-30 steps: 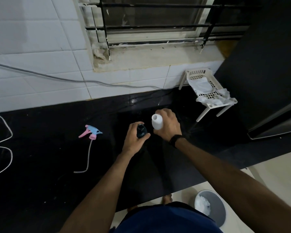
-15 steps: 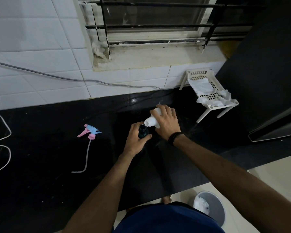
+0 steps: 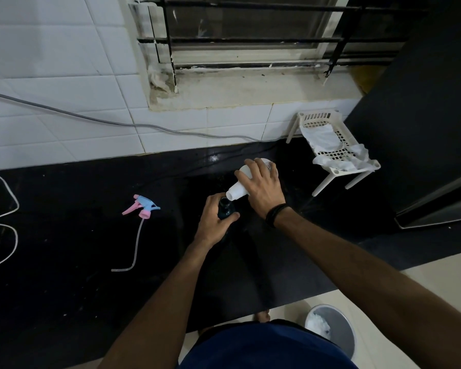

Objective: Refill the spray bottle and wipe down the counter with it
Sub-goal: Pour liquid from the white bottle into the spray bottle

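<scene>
A dark blue spray bottle stands upright on the black counter, its neck uncapped. My left hand is wrapped around its body. My right hand grips a white refill bottle, tipped over with its mouth touching the rim of the spray bottle's neck. The pink and blue spray head with its long dip tube lies loose on the counter to the left, apart from both hands.
A white plastic rack with white cloths draped over it stands at the back right. A dark fridge borders the right. White cords lie at the far left. On the floor below sits a grey bin.
My right hand has lifted the white refill bottle and tipped it from upright to mouth-down over the spray bottle's neck. My left hand has kept holding the spray bottle.
</scene>
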A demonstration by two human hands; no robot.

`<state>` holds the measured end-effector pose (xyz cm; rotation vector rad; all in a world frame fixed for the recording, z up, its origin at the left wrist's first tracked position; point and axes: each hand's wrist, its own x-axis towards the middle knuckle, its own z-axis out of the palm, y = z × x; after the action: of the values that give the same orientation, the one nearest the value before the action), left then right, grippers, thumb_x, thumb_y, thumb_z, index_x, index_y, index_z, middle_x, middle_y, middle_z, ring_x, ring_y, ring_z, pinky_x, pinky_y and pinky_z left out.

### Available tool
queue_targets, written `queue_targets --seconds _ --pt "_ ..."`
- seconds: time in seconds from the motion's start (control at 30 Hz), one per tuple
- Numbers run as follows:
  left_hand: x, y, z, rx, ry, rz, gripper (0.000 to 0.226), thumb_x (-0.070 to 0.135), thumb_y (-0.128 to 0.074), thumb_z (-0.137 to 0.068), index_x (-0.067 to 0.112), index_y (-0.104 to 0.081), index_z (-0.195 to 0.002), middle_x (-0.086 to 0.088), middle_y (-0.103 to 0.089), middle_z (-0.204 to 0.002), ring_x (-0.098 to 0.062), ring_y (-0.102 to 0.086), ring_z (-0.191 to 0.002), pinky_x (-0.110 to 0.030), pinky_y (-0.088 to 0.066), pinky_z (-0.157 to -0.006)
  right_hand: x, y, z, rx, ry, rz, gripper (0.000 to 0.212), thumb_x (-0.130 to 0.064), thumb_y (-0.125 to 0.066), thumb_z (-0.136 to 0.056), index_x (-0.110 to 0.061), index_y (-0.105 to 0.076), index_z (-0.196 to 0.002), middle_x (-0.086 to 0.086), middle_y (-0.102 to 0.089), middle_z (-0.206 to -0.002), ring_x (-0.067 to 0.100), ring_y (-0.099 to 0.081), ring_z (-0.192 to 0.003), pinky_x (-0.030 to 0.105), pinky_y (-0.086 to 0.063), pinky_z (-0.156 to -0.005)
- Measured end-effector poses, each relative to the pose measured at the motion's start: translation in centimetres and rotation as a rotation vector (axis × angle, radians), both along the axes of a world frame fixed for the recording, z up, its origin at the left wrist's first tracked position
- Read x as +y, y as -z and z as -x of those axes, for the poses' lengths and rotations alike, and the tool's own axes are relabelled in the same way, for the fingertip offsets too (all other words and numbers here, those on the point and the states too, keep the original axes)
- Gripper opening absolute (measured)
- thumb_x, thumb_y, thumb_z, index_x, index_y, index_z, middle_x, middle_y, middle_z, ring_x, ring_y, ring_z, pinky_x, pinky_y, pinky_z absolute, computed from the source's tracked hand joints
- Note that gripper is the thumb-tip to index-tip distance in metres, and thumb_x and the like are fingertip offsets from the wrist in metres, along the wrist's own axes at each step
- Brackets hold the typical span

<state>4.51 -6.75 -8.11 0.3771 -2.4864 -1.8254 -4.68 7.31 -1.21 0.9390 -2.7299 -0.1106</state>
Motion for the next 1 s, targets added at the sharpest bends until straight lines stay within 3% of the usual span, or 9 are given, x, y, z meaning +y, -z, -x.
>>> queue_targets --seconds 0.6,1.0 --pt "-0.01 0.08 0.05 0.002 -0.009 -0.029 0.055 0.027 -0.079 -0.08 0.032 -0.051 -0.127 0.011 -0.047 -0.126 -0.008 -0.054 -0.115 -0.041 -0.049 -0.103 -0.07 -0.2 0.76 0.135 -0.07 -0.008 0.047 -0.008 -0.058 -0.08 -0.019 -0.054 -0.125 0.017 -0.048 -0.14 0.041 -0.043 -0.13 0.065 -0.031 -0.107" --pt "-0.02 0.28 0.07 0.004 -0.007 -0.051 0.057 0.024 -0.079 -0.081 0.026 -0.051 -0.13 0.008 -0.047 -0.127 -0.008 -0.054 -0.115 -0.03 -0.047 -0.098 -0.19 -0.74 1.02 0.168 -0.095 -0.027 0.049 -0.004 -0.064 -0.078 -0.018 -0.054 -0.124 0.018 -0.048 -0.14 0.042 -0.044 -0.13 0.067 -0.032 -0.106"
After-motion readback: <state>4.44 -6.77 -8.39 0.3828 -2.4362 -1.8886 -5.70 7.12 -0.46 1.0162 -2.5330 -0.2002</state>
